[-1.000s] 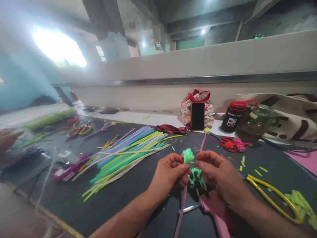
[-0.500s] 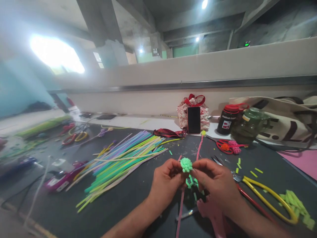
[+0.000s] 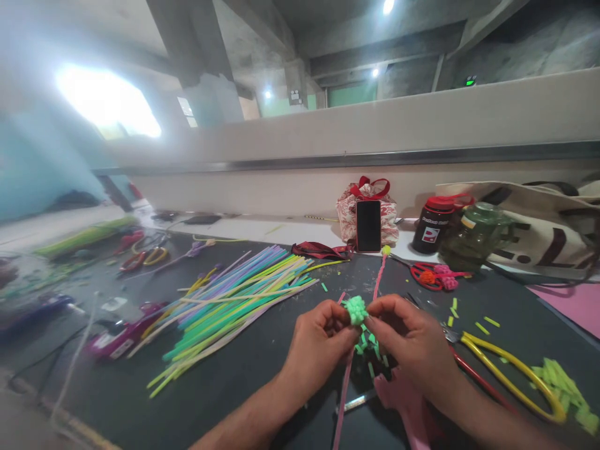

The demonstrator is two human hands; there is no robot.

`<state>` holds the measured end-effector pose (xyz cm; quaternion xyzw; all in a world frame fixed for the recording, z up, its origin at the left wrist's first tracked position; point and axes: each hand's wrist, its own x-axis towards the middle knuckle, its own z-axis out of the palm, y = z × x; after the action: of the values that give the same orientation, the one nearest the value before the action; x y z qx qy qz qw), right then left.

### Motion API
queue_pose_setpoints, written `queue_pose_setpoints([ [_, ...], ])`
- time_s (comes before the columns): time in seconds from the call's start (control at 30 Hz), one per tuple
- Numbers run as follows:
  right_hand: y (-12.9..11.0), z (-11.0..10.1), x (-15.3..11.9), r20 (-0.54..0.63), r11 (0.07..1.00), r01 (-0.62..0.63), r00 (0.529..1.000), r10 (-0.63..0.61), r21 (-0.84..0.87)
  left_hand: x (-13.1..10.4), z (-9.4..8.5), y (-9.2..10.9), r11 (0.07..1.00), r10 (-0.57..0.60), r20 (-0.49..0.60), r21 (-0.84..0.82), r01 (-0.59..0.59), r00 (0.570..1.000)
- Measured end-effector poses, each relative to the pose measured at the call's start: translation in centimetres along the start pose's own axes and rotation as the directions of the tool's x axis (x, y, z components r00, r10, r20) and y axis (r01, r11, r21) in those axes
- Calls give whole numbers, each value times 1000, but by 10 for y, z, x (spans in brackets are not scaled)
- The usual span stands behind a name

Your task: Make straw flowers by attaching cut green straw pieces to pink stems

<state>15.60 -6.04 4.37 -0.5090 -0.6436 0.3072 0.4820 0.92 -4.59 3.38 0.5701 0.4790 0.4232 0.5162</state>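
Between my two hands is a small mint-green knobbly ball (image 3: 356, 310) of woven strips, with short ends sticking out on its left. My left hand (image 3: 315, 342) pinches it from the left with thumb and fingertips. On the other side, the closed fingers of my right hand (image 3: 413, 342) grip it. Short green cut pieces (image 3: 366, 342) lie just below. A pink strip (image 3: 343, 400) runs down beneath my left hand. A pink object (image 3: 404, 400), partly covered by my right wrist, and a clear stick (image 3: 360, 401) lie below.
Long coloured strips (image 3: 234, 312) are heaped to the left, beside a magenta glue gun (image 3: 117, 331). Cutters with yellow and red handles (image 3: 510, 369) lie right, near yellow-green scraps (image 3: 562, 390). A phone (image 3: 369, 226) and a dark bottle (image 3: 432, 226) stand behind.
The green ball has turned in my fingers, so strip ends now show at its upper left. Both hands keep their pinch and have barely moved.
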Motion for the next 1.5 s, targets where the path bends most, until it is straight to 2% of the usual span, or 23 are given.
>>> queue_pose_setpoints([
  [0.2, 3, -2, 2, 7, 998, 54, 999, -53, -42, 1, -2, 2, 1000, -26, 11, 6, 26, 1000],
  [0.27, 2, -2, 3, 8, 999, 34, 999, -34, -34, 1, -2, 4, 999, -46, 19, 5, 45, 999],
  [0.37, 1, -1, 4, 38, 996, -86, 996, 85, 39, 1, -3, 5, 998, -61, 23, -5, 61, 998],
  [0.53, 1, -1, 5, 174, 931, -305, 946, 272, 202, 2, -5, 4, 997, -5, -9, 72, 6, 1000],
  [0.83, 6, -1, 7, 409, 750, -506, 847, 339, 425, -1, -8, 8, 976, 51, -46, 215, -40, 998],
  [0.93, 8, 0, 7, 449, 697, -541, 827, 339, 470, -1, -8, 8, 968, 68, -60, 245, -51, 996],
  [1.17, 11, -1, 7, 431, 690, -541, 831, 350, 481, 1, -7, 6, 968, 72, -36, 244, -61, 997],
  [1.4, 10, 2, 6, 410, 693, -534, 838, 360, 484, -1, -7, 6, 907, 208, -60, 386, -169, 976],
  [1.5, 9, 0, 9, 362, 720, -517, 852, 379, 463, 1, -8, 6, 952, 142, -66, 282, -118, 988],
])
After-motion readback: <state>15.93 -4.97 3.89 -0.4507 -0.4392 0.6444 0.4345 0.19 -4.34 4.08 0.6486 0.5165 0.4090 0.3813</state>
